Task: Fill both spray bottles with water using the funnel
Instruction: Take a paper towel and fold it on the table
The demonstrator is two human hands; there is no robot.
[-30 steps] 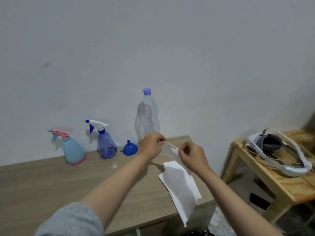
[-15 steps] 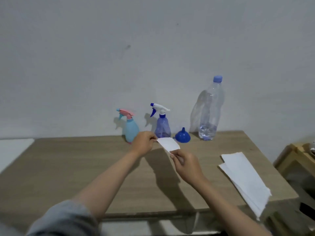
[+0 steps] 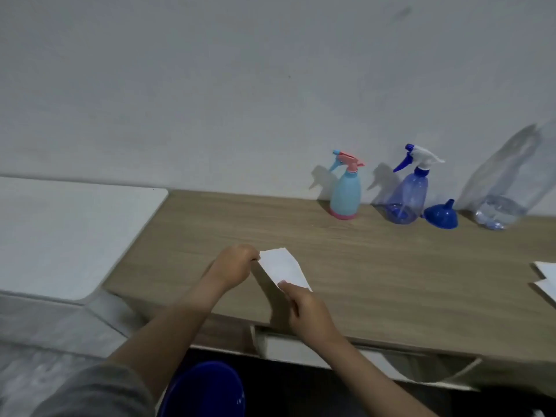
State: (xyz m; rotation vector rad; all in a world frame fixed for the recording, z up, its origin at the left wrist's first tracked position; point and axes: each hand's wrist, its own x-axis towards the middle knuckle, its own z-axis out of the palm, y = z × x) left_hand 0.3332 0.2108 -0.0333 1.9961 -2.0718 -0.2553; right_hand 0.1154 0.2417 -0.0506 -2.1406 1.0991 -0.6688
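Observation:
A light-blue spray bottle with a pink trigger [image 3: 345, 194] and a clear blue spray bottle with a white trigger [image 3: 407, 197] stand against the wall at the back of the wooden table [image 3: 361, 266]. A blue funnel [image 3: 442, 216] lies mouth-down right of them. Further right is a blurred clear water bottle [image 3: 505, 203] with a little water in it. My left hand [image 3: 233, 266] and my right hand [image 3: 304, 308] each pinch an end of a small white paper piece [image 3: 284, 269] over the table's front left part, well away from the bottles.
More white paper sheets [image 3: 546, 281] lie at the table's right edge. A white surface [image 3: 69, 236] adjoins the table on the left. A blue bucket [image 3: 204, 389] sits on the floor below my arms.
My view has swung left, so the bottles and funnel now sit at the right. Both hands carried the small paper piece toward the table's left front, leaving the larger sheets behind.

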